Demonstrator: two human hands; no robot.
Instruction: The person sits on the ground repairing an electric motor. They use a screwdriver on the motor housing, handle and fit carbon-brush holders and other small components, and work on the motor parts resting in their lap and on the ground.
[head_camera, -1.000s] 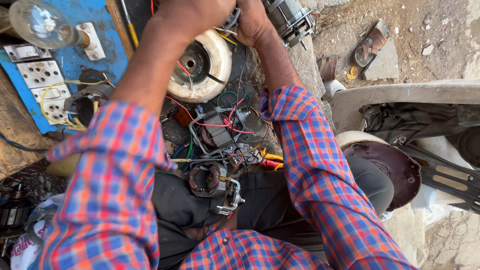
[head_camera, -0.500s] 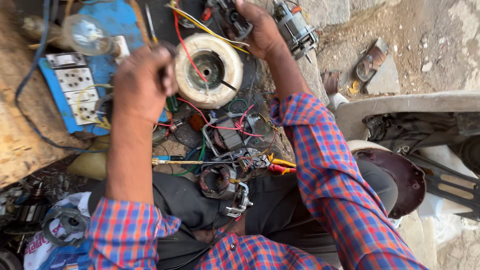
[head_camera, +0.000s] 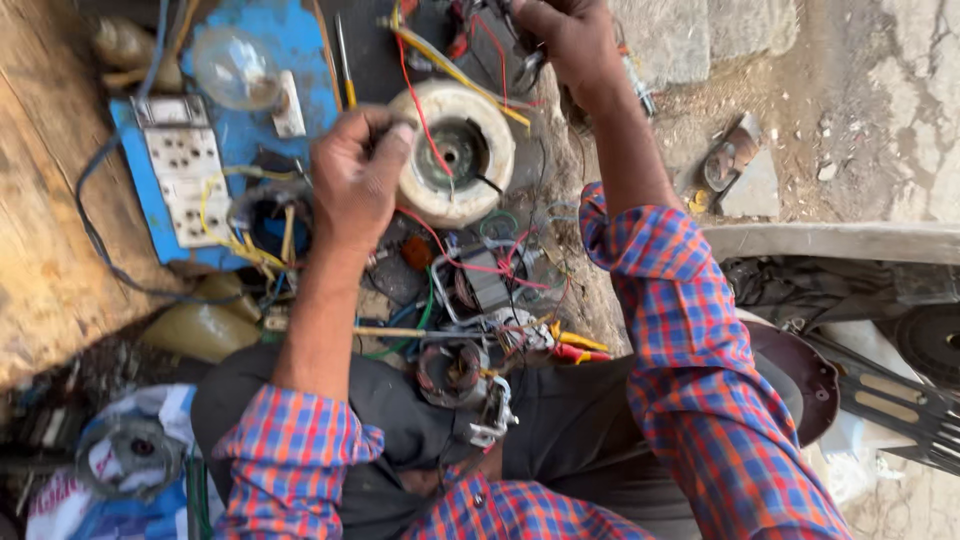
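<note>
Sockets on a blue switchboard (head_camera: 185, 170) are seen at far left, then the left hand (head_camera: 355, 180), closed in a fist just beside a round white motor housing (head_camera: 455, 150), while a dark wired part (head_camera: 500, 45) is gripped by the right hand (head_camera: 570, 40) above the housing.

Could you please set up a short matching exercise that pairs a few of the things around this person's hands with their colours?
Things:
1. round motor housing
2. switch board panel
3. light bulb
4. shirt sleeves

Colours:
A. blue
B. clear glass
C. red and blue check
D. off-white

Pairs: 1-D, 2-A, 3-B, 4-C
</note>
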